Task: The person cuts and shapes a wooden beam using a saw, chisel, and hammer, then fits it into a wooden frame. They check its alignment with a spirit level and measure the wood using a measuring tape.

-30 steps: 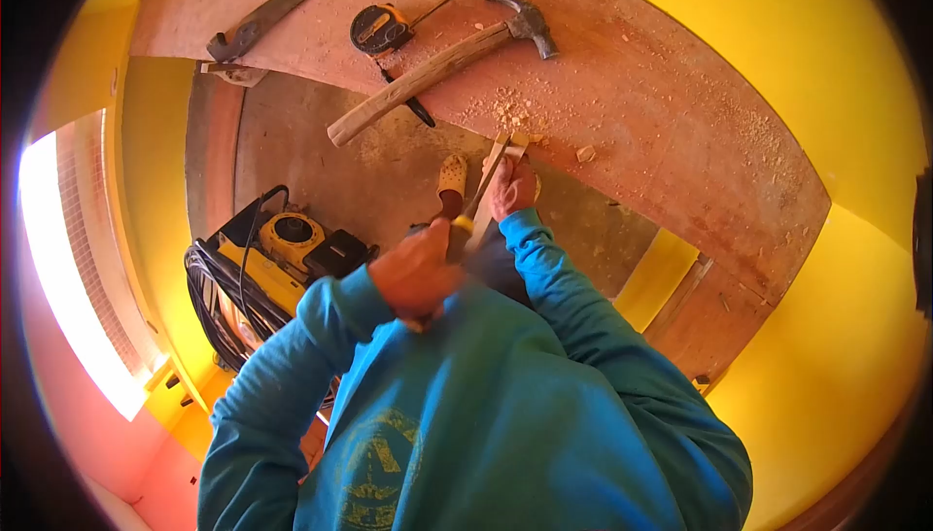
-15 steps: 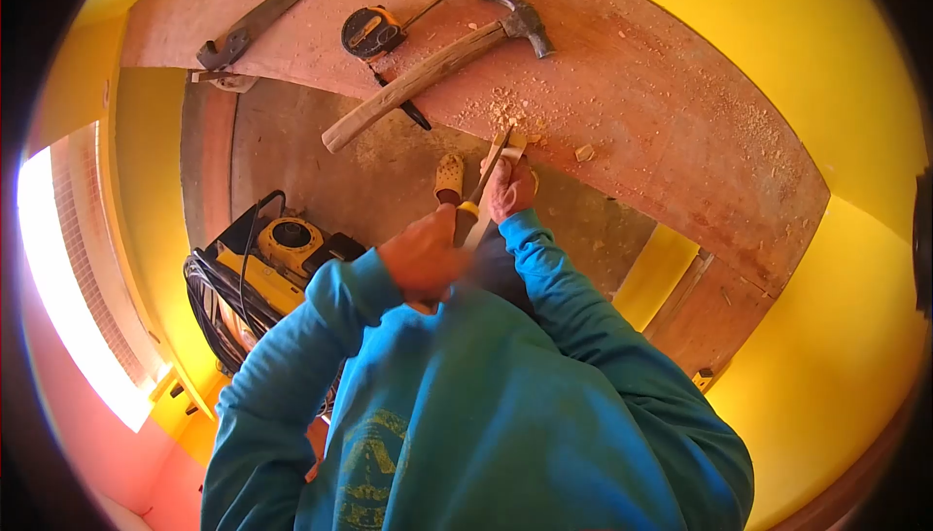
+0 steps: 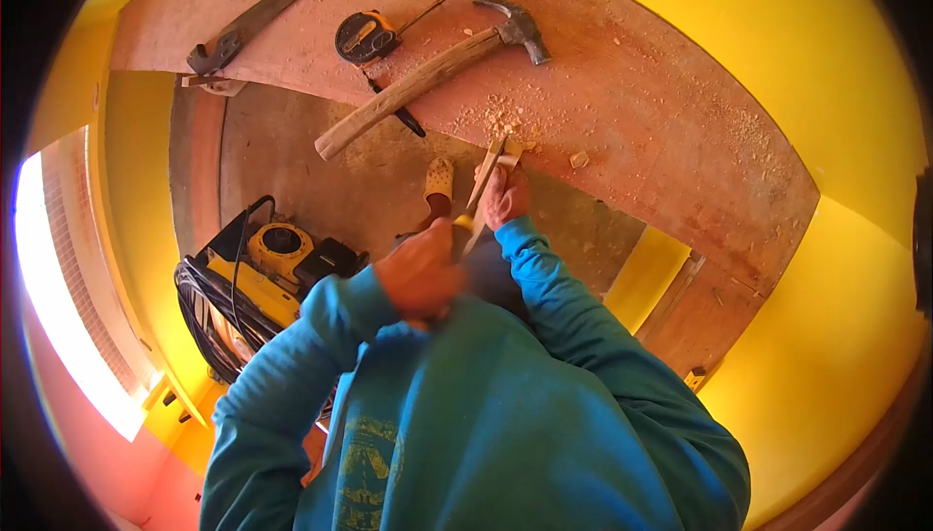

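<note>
My left hand [image 3: 420, 274] is closed around the handle of a file [image 3: 481, 186], which has a yellow collar and a long, thin dark shaft. The hand is slightly blurred. The file lies lengthwise along a pale strip of wood [image 3: 488, 159], its tip near the strip's far end. My right hand [image 3: 505, 196] is wrapped around that strip at the edge of a reddish board [image 3: 671, 133]. Wood shavings [image 3: 503, 121] are heaped just beyond the strip, with a small wood chip [image 3: 579, 159] to the right.
A claw hammer [image 3: 428, 79] lies across the board's edge, its handle overhanging. Beside it are a tape measure [image 3: 365, 37] and, farther left, a handsaw [image 3: 282, 8]. A yellow-and-black machine with coiled cable [image 3: 253, 278] stands on the floor at left. Yellow walls [image 3: 826, 337] rise around.
My left hand has drawn the file a little back toward my body along the wood. My right hand keeps its hold on the strip. The whole view has shifted slightly.
</note>
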Available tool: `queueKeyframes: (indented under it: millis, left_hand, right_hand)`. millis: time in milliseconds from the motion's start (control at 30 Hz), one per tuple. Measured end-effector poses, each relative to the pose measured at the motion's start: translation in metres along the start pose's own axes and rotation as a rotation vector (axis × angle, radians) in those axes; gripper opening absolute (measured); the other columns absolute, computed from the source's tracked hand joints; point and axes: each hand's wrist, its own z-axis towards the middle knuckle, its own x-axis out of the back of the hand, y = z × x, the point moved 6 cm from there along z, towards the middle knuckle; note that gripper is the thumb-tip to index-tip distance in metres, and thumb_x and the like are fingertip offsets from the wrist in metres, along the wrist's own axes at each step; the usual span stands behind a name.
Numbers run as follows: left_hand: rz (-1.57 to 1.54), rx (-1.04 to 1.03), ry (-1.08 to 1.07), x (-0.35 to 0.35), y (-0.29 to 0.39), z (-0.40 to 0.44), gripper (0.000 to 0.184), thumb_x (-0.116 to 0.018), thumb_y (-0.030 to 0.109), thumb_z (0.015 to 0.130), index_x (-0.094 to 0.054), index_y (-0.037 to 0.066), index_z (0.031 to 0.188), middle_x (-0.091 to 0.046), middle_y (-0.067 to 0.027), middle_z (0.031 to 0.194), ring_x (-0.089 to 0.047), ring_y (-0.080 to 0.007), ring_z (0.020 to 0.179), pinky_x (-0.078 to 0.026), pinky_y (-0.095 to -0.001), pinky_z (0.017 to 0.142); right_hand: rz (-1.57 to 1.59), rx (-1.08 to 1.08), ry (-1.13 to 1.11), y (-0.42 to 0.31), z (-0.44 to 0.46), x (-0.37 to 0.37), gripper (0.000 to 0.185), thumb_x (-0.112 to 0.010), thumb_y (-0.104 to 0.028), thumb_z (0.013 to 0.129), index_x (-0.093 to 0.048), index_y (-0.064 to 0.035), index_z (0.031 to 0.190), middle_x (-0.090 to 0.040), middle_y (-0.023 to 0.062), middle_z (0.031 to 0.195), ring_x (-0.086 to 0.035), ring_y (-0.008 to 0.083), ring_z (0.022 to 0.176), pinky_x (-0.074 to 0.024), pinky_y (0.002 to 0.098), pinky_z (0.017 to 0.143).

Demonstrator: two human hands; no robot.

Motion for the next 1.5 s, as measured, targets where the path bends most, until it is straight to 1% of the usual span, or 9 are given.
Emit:
queueKeyframes:
  millis: [100,133,233,433,767,900,1300,1400,1500]
  left_hand:
    - [0.511,-0.73,0.172,0.0,0.006,-0.002,0.03,-0.06,0.017,0.073,-0.05,-0.002,0.094,-0.055,-0.0179,0.065,-0.059,-0.0277,0.055,-0.048,-0.0375,0.051]
    - [0.496,-0.724,0.163,0.003,0.009,0.002,0.03,-0.059,0.016,0.074,-0.049,-0.002,0.096,-0.055,-0.0156,0.062,-0.058,-0.0246,0.05,-0.047,-0.0351,0.048]
    - [-0.17,0.101,-0.053,0.014,0.004,0.001,0.032,-0.056,0.016,0.078,-0.045,-0.001,0.102,-0.055,-0.0114,0.059,-0.056,-0.0193,0.044,-0.045,-0.0314,0.041]
    - [-0.109,-0.269,0.466,0.066,-0.041,-0.035,0.022,-0.057,0.018,0.082,-0.048,0.002,0.095,-0.051,-0.0054,0.061,-0.052,-0.014,0.044,-0.039,-0.0306,0.04]
    - [-0.046,-0.432,0.346,0.037,-0.066,-0.042,0.049,-0.06,0.015,0.076,-0.044,0.0,0.119,-0.06,-0.026,0.082,-0.058,-0.0446,0.073,-0.046,-0.0456,0.063]
    - [0.006,-0.462,0.397,0.029,-0.057,-0.046,0.047,-0.06,0.014,0.078,-0.044,-0.003,0.119,-0.06,-0.0276,0.079,-0.059,-0.0457,0.072,-0.046,-0.0474,0.064]
    - [0.097,-0.354,0.248,0.028,-0.007,-0.035,0.019,-0.051,0.012,0.083,-0.048,-0.004,0.09,-0.056,-0.0285,0.068,-0.057,-0.0445,0.064,-0.042,-0.0517,0.058]
    - [0.569,-0.741,0.392,0.02,0.011,-0.028,0.016,-0.048,0.012,0.083,-0.046,-0.003,0.086,-0.055,-0.0263,0.064,-0.057,-0.0412,0.06,-0.043,-0.0509,0.055]
    - [0.158,-0.271,0.226,0.028,0.011,-0.031,0.014,-0.046,0.012,0.082,-0.047,-0.002,0.081,-0.057,-0.025,0.065,-0.06,-0.0383,0.061,-0.045,-0.0486,0.055]
  right_hand:
    - [0.018,0.017,-0.016,-0.01,-0.001,0.002,0.04,-0.04,-0.033,0.098,-0.06,0.0016,0.094,-0.067,0.0115,0.083,-0.065,0.0216,0.076,-0.0516,0.0329,0.07]
    - [0.11,-0.007,-0.01,-0.006,0.0,0.0,0.036,-0.046,-0.033,0.094,-0.054,0.0018,0.097,-0.063,0.0236,0.084,-0.059,0.0438,0.077,-0.0471,0.0455,0.066]
    - [0.085,-0.003,-0.061,-0.009,0.006,0.007,0.04,-0.046,-0.037,0.094,-0.056,0.0014,0.097,-0.065,0.0201,0.084,-0.062,0.0375,0.077,-0.0479,0.0424,0.068]
    - [0.37,-0.114,-0.247,-0.044,0.002,0.019,0.054,-0.046,-0.053,0.093,-0.059,-0.0006,0.1,-0.068,0.01,0.09,-0.063,0.0185,0.083,-0.0495,0.0318,0.077]
    - [0.507,-0.152,-0.293,-0.03,0.002,0.018,0.052,-0.045,-0.052,0.094,-0.057,-0.0026,0.104,-0.067,0.0084,0.09,-0.063,0.0171,0.082,-0.0496,0.0302,0.078]
    - [-0.023,-0.035,0.107,-0.046,-0.004,0.03,0.055,-0.042,-0.053,0.095,-0.055,-0.0006,0.104,-0.062,0.0101,0.098,-0.057,0.0226,0.089,-0.0448,0.0335,0.082]
    - [0.218,0.003,0.171,-0.038,-0.003,0.011,0.039,-0.05,-0.04,0.095,-0.053,-0.0018,0.103,-0.059,0.0079,0.079,-0.054,0.0206,0.072,-0.0446,0.0357,0.065]
    - [0.172,0.028,0.172,-0.044,-0.007,0.013,0.036,-0.051,-0.036,0.095,-0.053,-0.0016,0.106,-0.061,0.0105,0.085,-0.057,0.0247,0.076,-0.0455,0.0365,0.067]
    - [0.174,-0.025,0.114,-0.05,-0.007,0.013,0.037,-0.05,-0.037,0.095,-0.052,-0.0017,0.108,-0.062,0.0128,0.091,-0.059,0.0271,0.081,-0.0463,0.0381,0.07]
